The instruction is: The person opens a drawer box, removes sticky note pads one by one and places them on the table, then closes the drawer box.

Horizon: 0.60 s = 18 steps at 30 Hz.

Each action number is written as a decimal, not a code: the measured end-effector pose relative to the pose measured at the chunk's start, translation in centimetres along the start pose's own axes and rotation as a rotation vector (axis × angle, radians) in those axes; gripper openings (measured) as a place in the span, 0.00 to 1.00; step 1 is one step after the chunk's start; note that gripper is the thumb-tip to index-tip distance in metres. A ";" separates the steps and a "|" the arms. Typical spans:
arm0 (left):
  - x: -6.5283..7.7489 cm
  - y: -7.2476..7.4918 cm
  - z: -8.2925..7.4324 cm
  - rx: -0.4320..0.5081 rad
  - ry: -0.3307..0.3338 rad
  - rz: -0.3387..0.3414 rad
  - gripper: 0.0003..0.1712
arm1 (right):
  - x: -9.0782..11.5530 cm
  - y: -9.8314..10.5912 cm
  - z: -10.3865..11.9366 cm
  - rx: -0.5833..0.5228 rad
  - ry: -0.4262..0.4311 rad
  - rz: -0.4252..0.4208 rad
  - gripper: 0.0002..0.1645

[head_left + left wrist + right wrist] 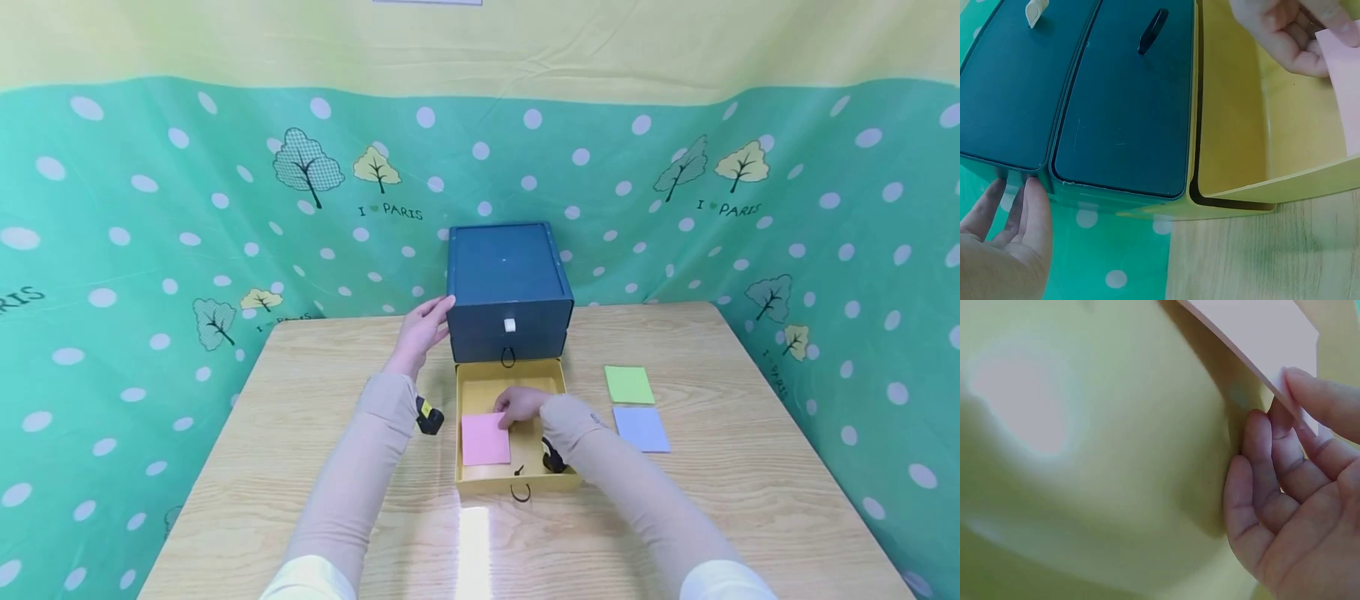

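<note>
My right hand [519, 405] reaches into the pulled-out yellow drawer [551, 382] and pinches a corner of the pink sticky-note pad [485, 439] between thumb and fingers. In the right wrist view the pad [1260, 337] tilts up from the drawer floor. Against the left side of the dark blue drawer box [510, 265] rests my left hand [422, 331], its fingers extended. The left wrist view shows those fingertips [1034, 187] at the side of the box's upper drawer [1013, 81]. A black loop pull [521, 493] hangs at the yellow drawer's front.
To the right of the drawer, a green note pad [629, 385] and a blue note pad [642, 429] lie on the wooden table [720, 467]. A polka-dot curtain [600, 175] stands behind the box and at both sides.
</note>
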State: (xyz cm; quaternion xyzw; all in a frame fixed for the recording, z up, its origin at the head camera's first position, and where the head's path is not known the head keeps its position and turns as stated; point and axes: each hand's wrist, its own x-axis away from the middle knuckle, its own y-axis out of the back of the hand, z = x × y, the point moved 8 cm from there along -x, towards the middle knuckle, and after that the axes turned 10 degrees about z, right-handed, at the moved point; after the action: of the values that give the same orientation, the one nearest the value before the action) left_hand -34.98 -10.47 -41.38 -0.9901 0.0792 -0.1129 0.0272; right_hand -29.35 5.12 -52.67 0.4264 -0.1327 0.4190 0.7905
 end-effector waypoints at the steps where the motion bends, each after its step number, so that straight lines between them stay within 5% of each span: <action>1: 0.0 0.0 0.0 0.002 0.000 0.002 0.36 | 0.1 0.1 -0.2 -0.038 -0.002 -0.005 0.04; 7: 0.3 -0.1 -0.3 0.002 0.026 0.012 0.35 | 0.0 0.4 -1.3 -0.231 -0.003 -0.034 0.05; 18: 2.8 -1.1 -2.2 -0.029 0.022 0.025 0.35 | -0.8 -0.6 -3.9 -0.845 -0.087 -0.041 0.05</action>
State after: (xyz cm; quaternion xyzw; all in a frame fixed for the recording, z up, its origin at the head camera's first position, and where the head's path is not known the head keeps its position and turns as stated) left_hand -32.64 -9.90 -38.52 -0.9880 0.0933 -0.1222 0.0135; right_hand -29.97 7.53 -55.82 0.0846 -0.3174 0.2935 0.8977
